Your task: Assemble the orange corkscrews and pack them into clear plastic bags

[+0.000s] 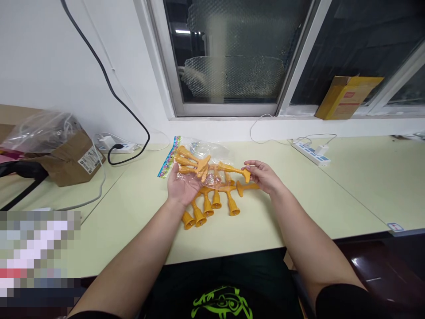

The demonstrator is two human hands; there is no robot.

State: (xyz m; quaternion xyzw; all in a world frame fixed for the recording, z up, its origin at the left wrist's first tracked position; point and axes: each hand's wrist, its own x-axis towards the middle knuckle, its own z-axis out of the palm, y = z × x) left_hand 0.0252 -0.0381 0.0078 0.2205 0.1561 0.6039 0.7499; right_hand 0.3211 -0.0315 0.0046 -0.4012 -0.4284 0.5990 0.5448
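My left hand [182,188] is palm up and grips a clear plastic bag [212,153] with a colourful printed header strip at its left end. Several orange-yellow plastic hand bells with flared ends and wing-shaped handle tips lie inside the bag. At the bag's right end, my right hand [262,176] pinches the handle tip of one hand bell [230,168], whose flared end points left into the bag. Below the bag, more loose hand bells [233,208] lie on the table, partly covered by it. Metal bits show inside their open ends.
The pale green table [133,230] runs along the wall. A cardboard box [71,155] with plastic wrap stands at the left. Power strips [312,153] with cables lie near the wall. A yellow carton [348,97] leans on the window. A black cable [109,84] hangs at the left.
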